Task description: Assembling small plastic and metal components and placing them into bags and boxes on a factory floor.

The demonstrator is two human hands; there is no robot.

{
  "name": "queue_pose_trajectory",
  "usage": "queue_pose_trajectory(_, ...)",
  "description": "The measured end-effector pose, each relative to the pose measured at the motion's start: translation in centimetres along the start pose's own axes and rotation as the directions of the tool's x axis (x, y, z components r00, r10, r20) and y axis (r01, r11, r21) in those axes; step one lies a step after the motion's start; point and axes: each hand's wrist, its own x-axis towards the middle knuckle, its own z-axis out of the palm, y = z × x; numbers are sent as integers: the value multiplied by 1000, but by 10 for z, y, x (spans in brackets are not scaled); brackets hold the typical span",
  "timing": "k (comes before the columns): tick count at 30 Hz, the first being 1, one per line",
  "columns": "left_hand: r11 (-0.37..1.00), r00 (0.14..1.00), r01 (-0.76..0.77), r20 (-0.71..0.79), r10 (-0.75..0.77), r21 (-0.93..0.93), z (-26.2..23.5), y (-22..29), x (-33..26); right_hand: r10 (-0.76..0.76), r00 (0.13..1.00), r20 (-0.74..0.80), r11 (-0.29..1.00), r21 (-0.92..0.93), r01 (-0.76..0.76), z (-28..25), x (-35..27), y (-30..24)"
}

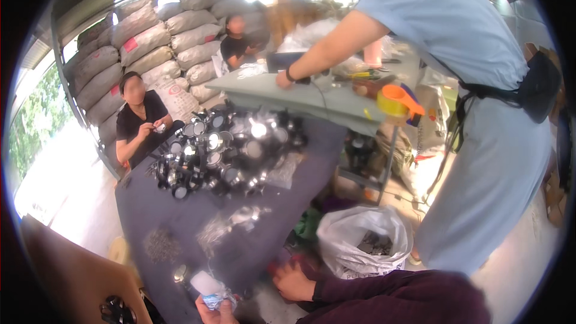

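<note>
At the near edge of the dark-covered table [141, 207], my left hand [219, 311] is closed around a small white-and-blue crinkled packet [209, 288]. Beside it on the cloth lies a small round metallic piece [180, 273]. My right hand [294, 281], at the end of a dark maroon sleeve, is off the table's near right side, next to something dark red. Its fingers look apart and I see nothing held in them. Farther up the table is a large heap of black and silver round-faced parts [214, 159]. Nearer lie loose piles of small metal pieces [162, 246].
A white sack [336, 237] with dark pieces inside stands right of my right hand. One person in light blue [480, 114] leans over a green table [336, 99] holding tape and tools. Two seated people are beyond, before stacked sacks [144, 36]. A brown panel [78, 270] stands at left.
</note>
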Motion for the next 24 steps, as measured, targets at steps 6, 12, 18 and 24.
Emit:
queue_pose_trajectory(6,999,998,38,-49,-38,-5,0,6,-4,-42,996,-72,998,44,45,2,-1,0)
queue_pose_trajectory(12,998,998,52,-28,-53,-20,0,-4,-10,-62,994,-87,997,30,65,0,-2,0)
queue_pose_trajectory(18,999,998,45,-47,-45,-5,-2,-1,-11,-60,996,-68,998,14,61,7,-1,-1)
queue_pose_trajectory(24,998,999,46,-22,-46,-30,-1,-2,-11,-75,995,-61,997,31,77,6,-2,-1)
